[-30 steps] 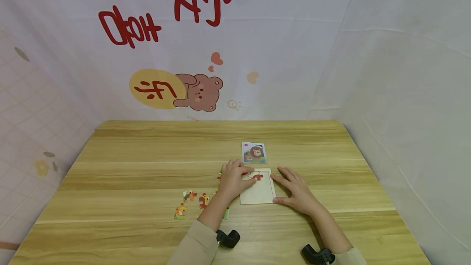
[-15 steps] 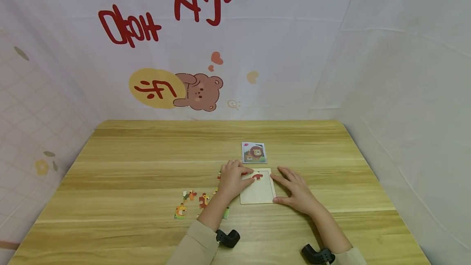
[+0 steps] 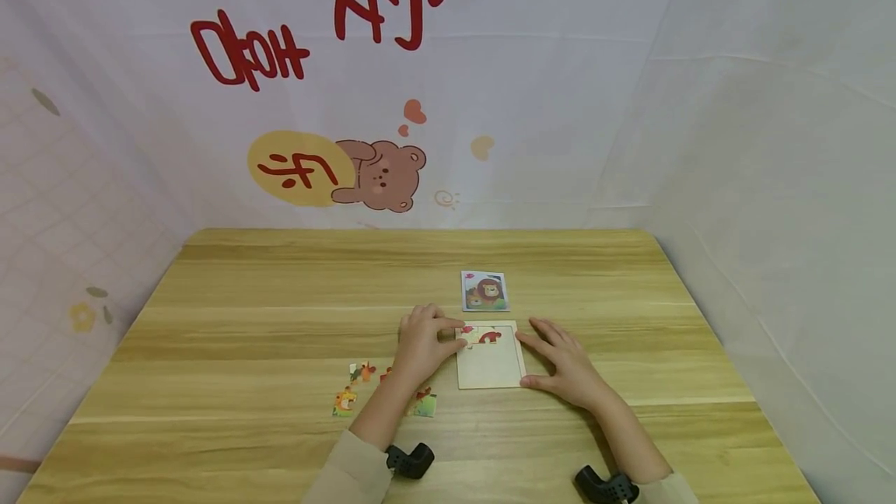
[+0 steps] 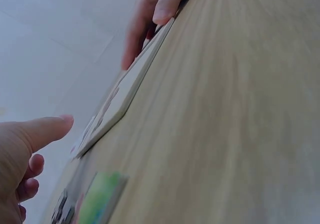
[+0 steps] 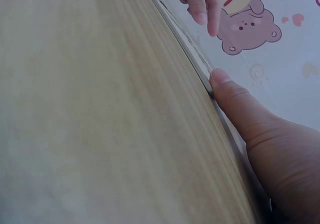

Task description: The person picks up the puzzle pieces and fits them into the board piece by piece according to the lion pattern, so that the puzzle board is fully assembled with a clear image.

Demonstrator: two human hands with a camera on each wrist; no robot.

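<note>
A pale square puzzle board (image 3: 490,369) lies on the table, with joined jigsaw pieces (image 3: 488,335) along its top edge, some red. My left hand (image 3: 422,344) is by the board's upper left edge, thumb and index finger spread apart. In the left wrist view nothing shows between that thumb (image 4: 50,131) and the loosely bent fingers. My right hand (image 3: 568,364) touches the board's right side, its index finger near the upper corner and its thumb at the lower one. In the right wrist view the thumb (image 5: 235,96) presses against the board's edge.
Loose jigsaw pieces (image 3: 344,401) lie left of the board, partly behind my left forearm; one with green (image 3: 425,404) is nearer the board. Above the board is a lion picture card (image 3: 484,291). White printed cloth (image 3: 546,99) surrounds the wooden table (image 3: 280,286).
My left hand has drawn back leftward from the pieces on the board, uncovering the ones at its upper left. The right hand stays at the board's right edge.
</note>
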